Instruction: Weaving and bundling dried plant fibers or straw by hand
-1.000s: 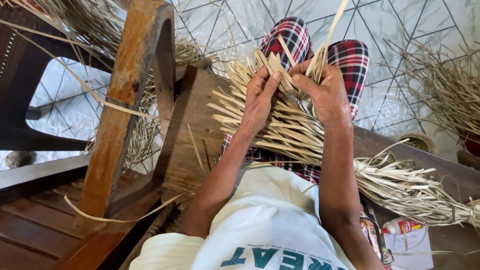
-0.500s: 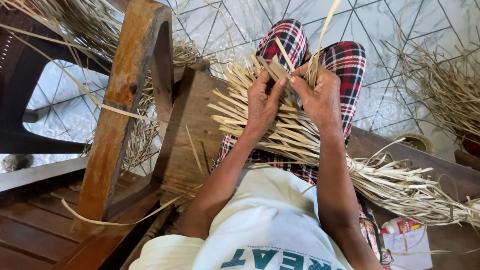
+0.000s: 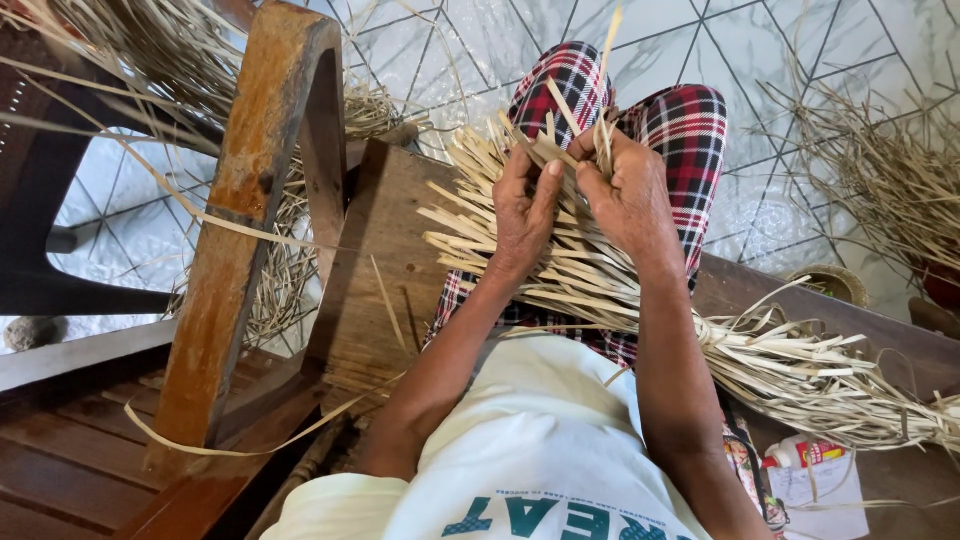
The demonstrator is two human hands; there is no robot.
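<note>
A woven mat of pale straw strips point(image 3: 560, 270) lies across my lap, over red, black and white checked trousers point(image 3: 690, 130). My left hand point(image 3: 527, 205) and my right hand point(image 3: 628, 190) meet at the mat's far edge. Both pinch upright loose strips point(image 3: 570, 140) between thumb and fingers. One long strip point(image 3: 610, 40) rises from my right hand. A loose bundle of straw strips point(image 3: 830, 370) trails to the right from under my right forearm.
A wooden frame post point(image 3: 245, 220) and board point(image 3: 375, 260) stand to my left. Loose straw piles point(image 3: 890, 170) lie on the tiled floor at right and at upper left. A small white bottle point(image 3: 800, 452) lies at lower right, and a round container point(image 3: 830, 285) sits near it.
Both hands have shifted slightly toward the mat's far edge and closed together on the upright strips. The long strip held by the right hand has tilted a little.
</note>
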